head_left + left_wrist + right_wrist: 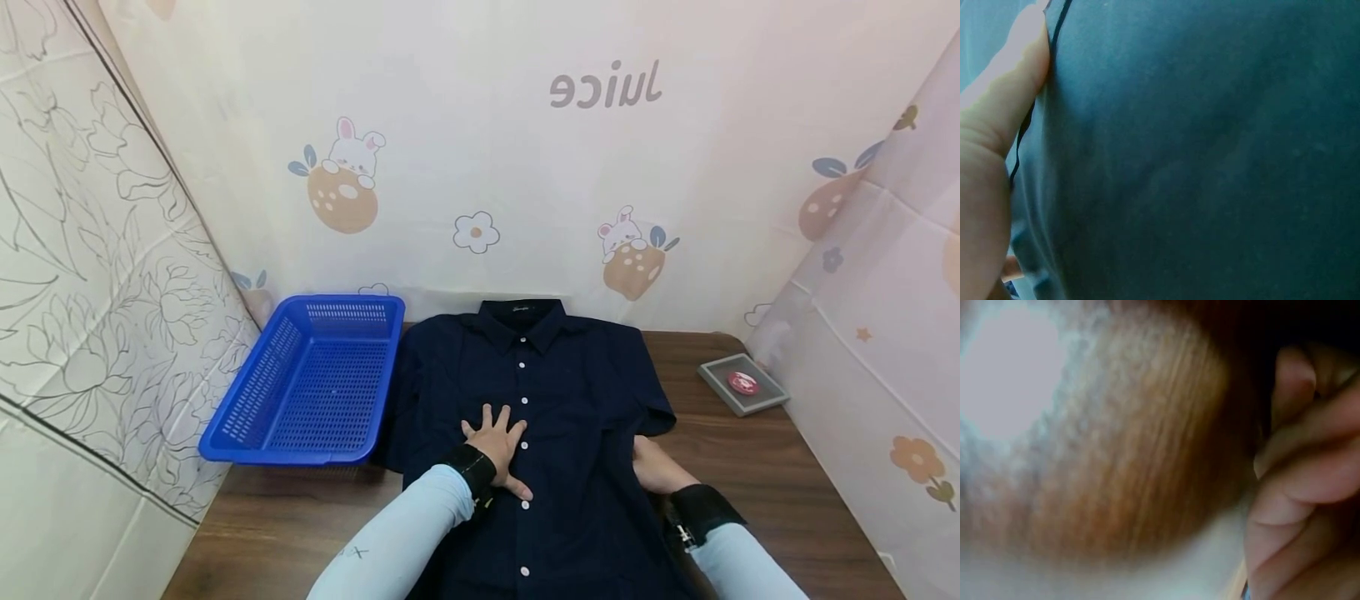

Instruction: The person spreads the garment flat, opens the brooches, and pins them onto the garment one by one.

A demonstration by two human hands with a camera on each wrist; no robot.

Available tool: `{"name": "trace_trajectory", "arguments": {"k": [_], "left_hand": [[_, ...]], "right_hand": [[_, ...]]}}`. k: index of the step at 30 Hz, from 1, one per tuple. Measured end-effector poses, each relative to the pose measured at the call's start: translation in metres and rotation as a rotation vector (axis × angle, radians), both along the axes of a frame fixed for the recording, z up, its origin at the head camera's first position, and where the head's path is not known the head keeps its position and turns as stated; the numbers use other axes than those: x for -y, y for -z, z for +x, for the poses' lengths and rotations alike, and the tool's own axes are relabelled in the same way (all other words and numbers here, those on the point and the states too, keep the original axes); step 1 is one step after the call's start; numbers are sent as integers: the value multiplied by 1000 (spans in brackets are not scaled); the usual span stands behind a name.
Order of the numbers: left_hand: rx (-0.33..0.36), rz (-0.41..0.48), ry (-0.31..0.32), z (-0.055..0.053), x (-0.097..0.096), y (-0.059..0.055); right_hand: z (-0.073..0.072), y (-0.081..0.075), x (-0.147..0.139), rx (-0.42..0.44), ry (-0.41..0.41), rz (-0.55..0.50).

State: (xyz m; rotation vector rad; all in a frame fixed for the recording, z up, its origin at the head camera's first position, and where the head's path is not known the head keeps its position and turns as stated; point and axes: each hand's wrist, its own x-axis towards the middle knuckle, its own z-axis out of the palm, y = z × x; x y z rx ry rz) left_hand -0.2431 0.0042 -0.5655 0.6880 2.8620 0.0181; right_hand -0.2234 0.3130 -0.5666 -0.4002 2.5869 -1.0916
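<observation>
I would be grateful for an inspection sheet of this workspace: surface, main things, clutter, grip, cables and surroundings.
Surface: brown wood-grain table; bright glare on it in the right wrist view.
Main things: dark blue shirt laid front up, collar towards the back, white buttons down the front.
Clutter: blue basket left of the shirt, nothing seen inside; grey tray at the right, with a red disc on it.
Grip: left hand spread on the shirt's front; right hand at its side edge, fingers curled, any hold on the cloth unclear.
Cables: nothing seen.
Surroundings: printed backdrop with rabbits and a mirrored "Juice".
</observation>
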Motion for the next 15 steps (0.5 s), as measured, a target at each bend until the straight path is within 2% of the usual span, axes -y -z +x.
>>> {"name": "trace_trajectory", "arguments": {"k": [9, 15], "left_hand": [[6, -8, -1, 1, 0, -4], [10, -9, 7, 2, 0, -5]], "right_hand": [[-6, -3, 15, -59, 94, 235], [-7, -4, 19, -55, 121, 279]]}}
